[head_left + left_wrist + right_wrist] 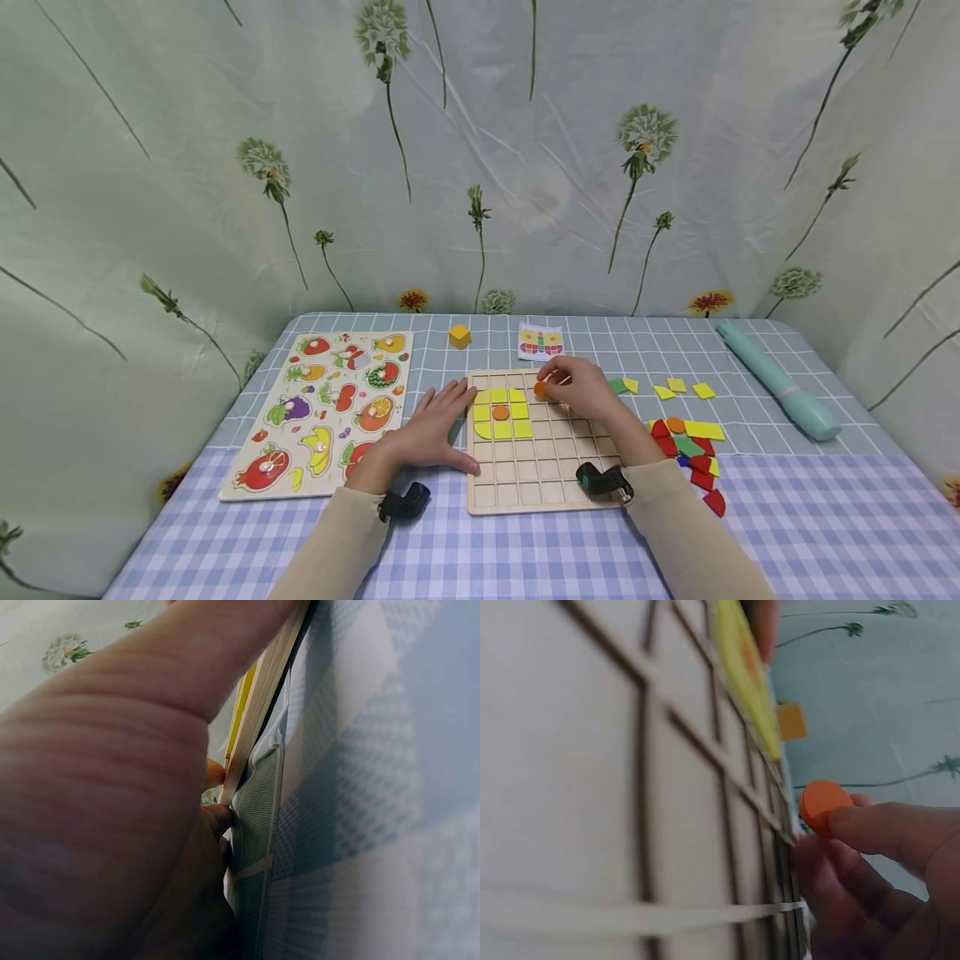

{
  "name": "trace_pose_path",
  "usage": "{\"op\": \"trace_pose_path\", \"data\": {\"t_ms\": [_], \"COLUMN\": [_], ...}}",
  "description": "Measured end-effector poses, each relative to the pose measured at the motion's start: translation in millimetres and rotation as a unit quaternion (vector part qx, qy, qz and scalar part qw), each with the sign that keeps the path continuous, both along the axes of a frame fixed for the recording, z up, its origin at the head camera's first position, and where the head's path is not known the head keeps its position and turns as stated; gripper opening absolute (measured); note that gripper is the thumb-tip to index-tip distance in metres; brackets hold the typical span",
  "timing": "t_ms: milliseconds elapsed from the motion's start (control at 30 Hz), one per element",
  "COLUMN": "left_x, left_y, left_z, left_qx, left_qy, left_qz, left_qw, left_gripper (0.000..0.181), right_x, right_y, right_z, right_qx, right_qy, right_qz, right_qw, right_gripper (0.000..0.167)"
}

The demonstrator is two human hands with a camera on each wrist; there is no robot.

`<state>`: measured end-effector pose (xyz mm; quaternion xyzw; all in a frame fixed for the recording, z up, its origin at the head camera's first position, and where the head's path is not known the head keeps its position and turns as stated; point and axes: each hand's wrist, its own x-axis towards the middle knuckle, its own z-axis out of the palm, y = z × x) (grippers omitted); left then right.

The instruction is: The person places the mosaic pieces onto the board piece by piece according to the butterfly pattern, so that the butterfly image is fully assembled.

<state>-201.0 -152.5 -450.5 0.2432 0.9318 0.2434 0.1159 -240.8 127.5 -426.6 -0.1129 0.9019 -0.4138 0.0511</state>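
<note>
A wooden grid board (517, 472) lies in the middle of the table. Yellow tiles (482, 413) fill a block of squares at its upper left, around an orange disc (500, 412). My right hand (581, 387) pinches another orange disc (825, 804) between thumb and fingers over the board's upper part. My left hand (433, 429) lies at the board's left edge, its fingers spread and touching the rim. In the left wrist view the thumb hides much of the board's side.
A fruit puzzle board (318, 417) lies left. Behind stand a yellow block (460, 336) and a butterfly pattern card (540, 342). Loose yellow pieces (677, 385) and a pile of red pieces (702, 480) lie right, near a teal folded umbrella-like object (780, 383).
</note>
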Motion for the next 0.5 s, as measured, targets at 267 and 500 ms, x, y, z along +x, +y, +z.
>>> {"op": "trace_pose_path", "data": {"t_ms": [267, 500], "left_x": [-1.0, -2.3], "left_y": [-0.8, -1.0], "left_z": [-1.3, -2.6], "left_qx": [-0.001, -0.003], "left_qy": [0.001, 0.003], "left_qz": [-0.005, -0.004], "left_qw": [1.0000, 1.0000], "left_gripper": [0.119, 0.119], "right_x": [2.7, 2.2], "right_y": [-7.1, -7.8], "right_z": [-8.1, -9.6], "right_qx": [0.056, 0.078], "right_qy": [0.037, 0.049], "right_qz": [-0.011, 0.003], "right_qw": [0.9977, 0.9957], "right_gripper": [0.009, 0.013]}}
